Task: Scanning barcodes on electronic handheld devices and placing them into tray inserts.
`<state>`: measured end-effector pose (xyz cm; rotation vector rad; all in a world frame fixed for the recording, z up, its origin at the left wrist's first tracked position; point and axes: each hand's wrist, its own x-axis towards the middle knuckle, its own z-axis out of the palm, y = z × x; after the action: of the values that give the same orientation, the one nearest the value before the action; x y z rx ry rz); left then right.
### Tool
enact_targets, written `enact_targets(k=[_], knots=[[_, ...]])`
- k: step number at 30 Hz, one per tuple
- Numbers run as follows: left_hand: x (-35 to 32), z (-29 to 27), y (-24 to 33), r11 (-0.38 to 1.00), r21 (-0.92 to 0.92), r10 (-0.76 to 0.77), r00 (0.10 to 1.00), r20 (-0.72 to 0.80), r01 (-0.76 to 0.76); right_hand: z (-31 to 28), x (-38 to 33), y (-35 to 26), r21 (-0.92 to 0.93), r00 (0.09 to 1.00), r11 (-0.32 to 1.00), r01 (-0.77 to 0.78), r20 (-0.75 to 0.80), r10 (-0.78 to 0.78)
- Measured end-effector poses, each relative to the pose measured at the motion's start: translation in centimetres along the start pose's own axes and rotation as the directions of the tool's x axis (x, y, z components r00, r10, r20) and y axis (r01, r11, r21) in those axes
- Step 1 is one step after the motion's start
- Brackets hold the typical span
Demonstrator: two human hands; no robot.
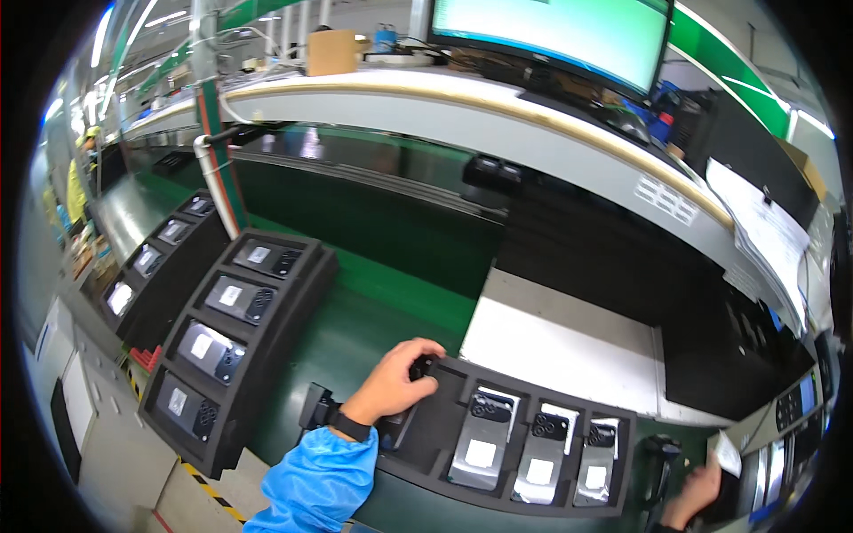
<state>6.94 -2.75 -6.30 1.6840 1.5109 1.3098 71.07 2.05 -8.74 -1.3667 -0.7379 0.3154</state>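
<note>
My left hand [400, 377], with a blue sleeve and a dark wristband, closes round the camera end of a dark smartphone [422, 366] at the left end of a black foam tray [442, 417]. Most of that phone is hidden behind the hand and wrist. Right of it, three grey smartphones [480, 440] lie back up in the tray's slots, each with a white label. Near the lower right edge, my right hand [697, 490] pinches a small white slip [727, 455], which looks like paper; its fingertips are partly blurred.
More black foam trays [306, 289] with labelled phones stand to the left on the green bench [355, 311]. A black device [315, 407] sits beside my left wrist, another [659, 462] right of the tray. A shelf [498, 102] with a monitor [551, 40] crosses above. Papers [760, 222] hang at right.
</note>
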Motion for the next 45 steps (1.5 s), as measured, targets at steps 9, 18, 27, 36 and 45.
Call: enact_targets(k=[9, 18, 27, 36, 45], knots=[[-0.1, -0.5, -0.2, 0.964, -0.261, -0.054, 0.998, -0.021, 0.047, 23.8, -27.1, -14.7, -0.036, 0.041, 0.996, 0.081, 0.999, 0.033], [-0.1, -0.4, -1.6, 0.912, -0.41, -0.059, 0.995, -0.078, 0.022, 28.9, -32.6, -14.6, -0.58, -0.258, 0.813, 0.044, 0.78, 0.57], [0.0, -0.1, -1.5, 0.918, -0.395, -0.082, 0.991, -0.104, 0.035, 28.9, -31.3, -13.8, -0.707, -0.358, 0.703, -0.078, 0.678, 0.642], [-0.3, -0.1, 0.5, 0.988, -0.154, -0.016, 0.996, -0.091, 0.002, 27.5, -30.0, -14.2, -0.677, -0.291, 0.733, -0.06, 0.715, 0.636], [-0.7, 0.5, 1.5, 0.923, 0.385, -0.004, 1.0, 0.006, 0.001, 16.9, -21.2, -12.4, -0.344, 0.291, 0.932, -0.119, 0.885, 0.364]])
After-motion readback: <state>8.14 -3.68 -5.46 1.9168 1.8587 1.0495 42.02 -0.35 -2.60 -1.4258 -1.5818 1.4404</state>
